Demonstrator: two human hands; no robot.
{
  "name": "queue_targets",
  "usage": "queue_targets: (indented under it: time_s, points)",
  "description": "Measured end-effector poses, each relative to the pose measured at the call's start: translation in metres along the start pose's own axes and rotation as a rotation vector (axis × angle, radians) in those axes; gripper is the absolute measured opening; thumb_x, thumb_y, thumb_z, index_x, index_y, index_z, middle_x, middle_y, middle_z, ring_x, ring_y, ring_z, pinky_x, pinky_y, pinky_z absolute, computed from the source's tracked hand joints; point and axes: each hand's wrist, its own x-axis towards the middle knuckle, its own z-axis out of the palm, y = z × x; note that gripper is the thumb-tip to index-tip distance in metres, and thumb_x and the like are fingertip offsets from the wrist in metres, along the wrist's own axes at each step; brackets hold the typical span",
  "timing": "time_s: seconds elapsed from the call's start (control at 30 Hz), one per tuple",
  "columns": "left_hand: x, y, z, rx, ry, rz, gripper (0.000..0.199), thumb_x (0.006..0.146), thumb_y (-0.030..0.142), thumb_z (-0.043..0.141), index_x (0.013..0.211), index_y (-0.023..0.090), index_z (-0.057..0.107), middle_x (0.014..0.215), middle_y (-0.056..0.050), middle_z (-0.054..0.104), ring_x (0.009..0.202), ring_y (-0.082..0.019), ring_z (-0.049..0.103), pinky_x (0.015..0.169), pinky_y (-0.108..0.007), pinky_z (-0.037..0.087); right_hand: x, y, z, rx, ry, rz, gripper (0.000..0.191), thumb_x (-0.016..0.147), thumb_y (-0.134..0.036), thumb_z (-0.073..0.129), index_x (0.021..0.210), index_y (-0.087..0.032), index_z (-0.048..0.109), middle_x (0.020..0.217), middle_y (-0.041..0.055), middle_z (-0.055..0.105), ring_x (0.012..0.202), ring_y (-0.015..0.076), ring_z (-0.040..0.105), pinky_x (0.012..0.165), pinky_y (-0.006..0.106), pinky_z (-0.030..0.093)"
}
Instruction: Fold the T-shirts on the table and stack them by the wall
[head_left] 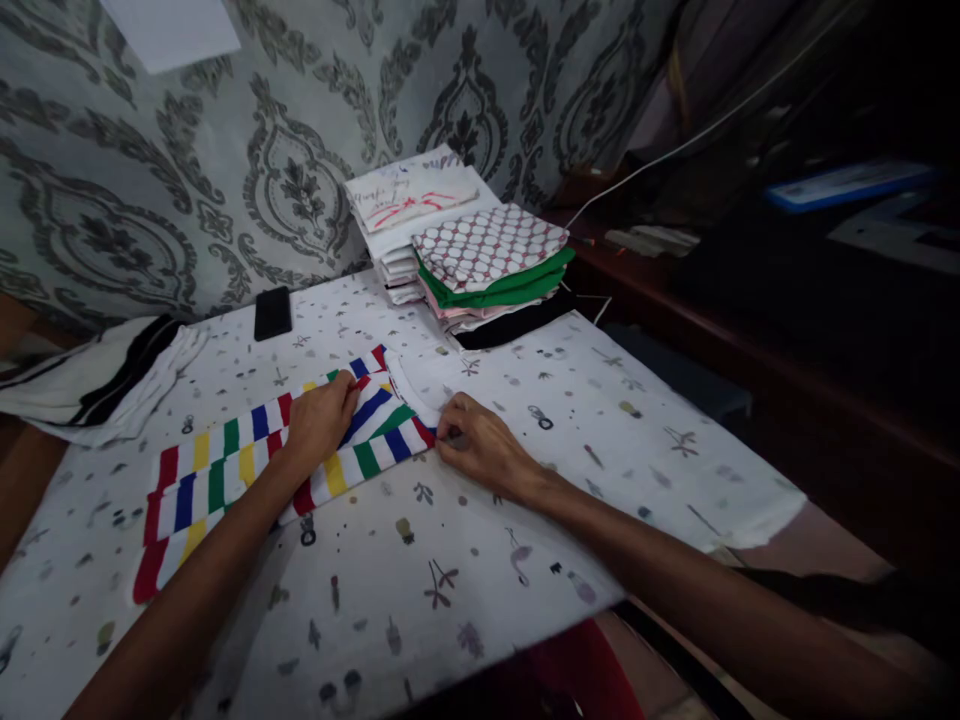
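**Striped garment (367,459) in flat layers on a patterned tablecloth (487,575)**

From my remote seat, I look down through the head camera. The garment, banded in red, white, blue, green and yellow, lies left of centre, slanting up toward the right. At its upper right end is a white curved edge that looks like a neckband (412,388).

My right hand (480,445) pinches the garment's near right corner between thumb and fingers. My left hand (321,418) rests on top, fingers curled by the neck end; I cannot tell whether it grips cloth or only presses.

I judge the step to be straightening this end. To do it well, I should anchor lightly with the left and draw the right corner outward, low and gently, so the layers underneath do not slide. The stripes make a good guide: wherever bands bend or break, the cloth needs smoothing.

Beyond, well apart, sit a dark phone (272,313) and a stack of folded cloth (491,250). Both leave room for flattening.
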Motion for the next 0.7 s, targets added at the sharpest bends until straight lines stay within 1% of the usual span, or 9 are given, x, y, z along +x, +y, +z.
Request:
queue_targets:
  time_s: [0.1,0.17,0.23,0.33,0.43,0.5,0.57,0.63,0.7]
  points:
    - [-0.001,-0.001,-0.005,-0.024,0.009,0.019,0.031,0.101,0.041,0.036,0.113,0.021,0.057,0.092,-0.010,0.070,0.086,-0.029,0.064,0.073,-0.037,0.044,-0.001,0.002,-0.001,0.017,-0.005,-0.005,0.012,0.079,-0.008,0.061,0.078,-0.020,0.059,0.093,0.0027,0.057,0.079,0.0148,0.057,0.071,0.029,0.048]
    - [-0.007,-0.003,-0.009,-0.049,0.088,0.071,0.033,0.101,0.039,0.038,0.119,0.019,0.056,0.106,-0.014,0.069,0.100,-0.031,0.062,0.085,-0.043,0.046,-0.003,0.003,-0.002,0.053,0.036,0.002,0.009,0.080,-0.014,0.064,0.083,-0.021,0.061,0.093,0.0025,0.058,0.077,0.0149,0.057,0.071,0.030,0.049]
    - [-0.018,-0.003,-0.010,-0.084,0.164,0.126,0.036,0.101,0.037,0.037,0.126,0.017,0.053,0.121,-0.017,0.064,0.113,-0.032,0.057,0.096,-0.048,0.044,-0.005,0.001,-0.004,0.089,0.118,0.007,0.005,0.082,-0.020,0.063,0.087,-0.022,0.062,0.091,0.0025,0.060,0.075,0.0159,0.057,0.069,0.031,0.049]
    - [-0.044,0.001,-0.002,-0.167,0.173,0.198,0.041,0.103,0.038,0.034,0.136,0.018,0.047,0.142,-0.017,0.053,0.131,-0.032,0.048,0.108,-0.051,0.039,-0.004,-0.008,-0.007,0.108,0.187,-0.055,0.010,0.088,-0.023,0.055,0.092,-0.022,0.065,0.092,0.0046,0.062,0.079,0.0188,0.060,0.069,0.033,0.051]
    - [-0.071,0.009,0.013,-0.227,0.136,0.274,0.047,0.102,0.043,0.036,0.143,0.021,0.037,0.157,-0.015,0.037,0.146,-0.031,0.034,0.117,-0.054,0.031,0.008,-0.024,-0.003,0.081,0.102,-0.210,0.020,0.091,-0.021,0.049,0.102,-0.022,0.066,0.102,0.0078,0.065,0.095,0.0231,0.063,0.083,0.039,0.053]
    - [-0.086,0.010,0.017,-0.253,0.124,0.287,0.048,0.101,0.043,0.038,0.145,0.022,0.034,0.159,-0.016,0.034,0.148,-0.030,0.031,0.118,-0.055,0.028,0.023,-0.035,0.007,0.046,0.015,-0.304,0.027,0.094,-0.020,0.046,0.112,-0.022,0.066,0.113,0.0099,0.065,0.109,0.0251,0.061,0.095,0.044,0.051]
    - [-0.096,0.001,0.013,-0.275,0.111,0.232,0.046,0.101,0.039,0.040,0.143,0.020,0.038,0.155,-0.016,0.039,0.144,-0.029,0.036,0.116,-0.053,0.031,0.041,-0.044,0.022,0.001,-0.056,-0.359,0.033,0.095,-0.021,0.043,0.122,-0.021,0.063,0.126,0.0117,0.063,0.121,0.0262,0.057,0.104,0.047,0.047]
    - [-0.104,-0.018,0.001,-0.276,0.073,0.117,0.036,0.100,0.033,0.041,0.133,0.019,0.048,0.141,-0.016,0.052,0.131,-0.029,0.048,0.108,-0.050,0.040,0.058,-0.049,0.040,-0.070,-0.108,-0.375,0.037,0.097,-0.021,0.041,0.129,-0.021,0.060,0.135,0.0123,0.060,0.129,0.0270,0.053,0.109,0.050,0.043]
    - [-0.112,-0.044,-0.012,-0.267,0.018,-0.011,0.026,0.098,0.031,0.042,0.115,0.020,0.058,0.120,-0.013,0.062,0.112,-0.028,0.056,0.096,-0.046,0.046,0.070,-0.050,0.059,-0.162,-0.146,-0.366,0.039,0.098,-0.022,0.041,0.133,-0.022,0.058,0.142,0.0112,0.056,0.134,0.0276,0.049,0.112,0.052,0.041]
